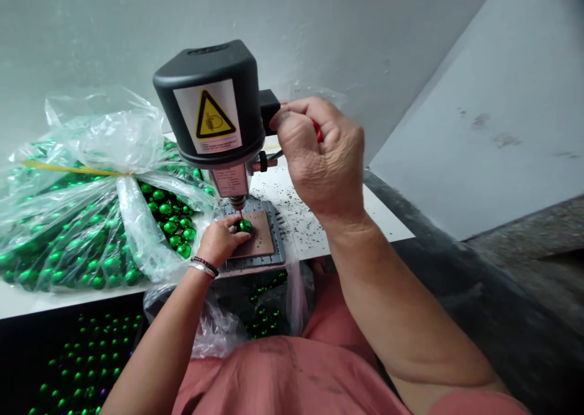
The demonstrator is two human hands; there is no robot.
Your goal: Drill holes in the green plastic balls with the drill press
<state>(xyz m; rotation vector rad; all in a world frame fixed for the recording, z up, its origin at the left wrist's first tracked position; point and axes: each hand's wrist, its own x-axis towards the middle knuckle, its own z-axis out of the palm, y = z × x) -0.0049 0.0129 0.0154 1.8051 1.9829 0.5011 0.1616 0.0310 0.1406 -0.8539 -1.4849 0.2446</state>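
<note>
A black drill press (207, 108) with a yellow warning label stands on the white table. Under its thin bit sits one shiny green ball (244, 226), on a brown board (261, 235) over a grey base plate. My left hand (221, 240), with bracelets at the wrist, pinches that ball from the left, fingertips close to the bit. Raised at the right of the drill head, my right hand (319, 150) is wrapped round a red-ended lever (317, 131), which it mostly hides.
A large clear plastic bag of green balls (100, 232) lies left of the press. Dark shavings dot the white table (365, 220). Below the edge are a plastic bag (219, 324) with green balls and a dark tray of green balls (91, 357). A wall rises behind.
</note>
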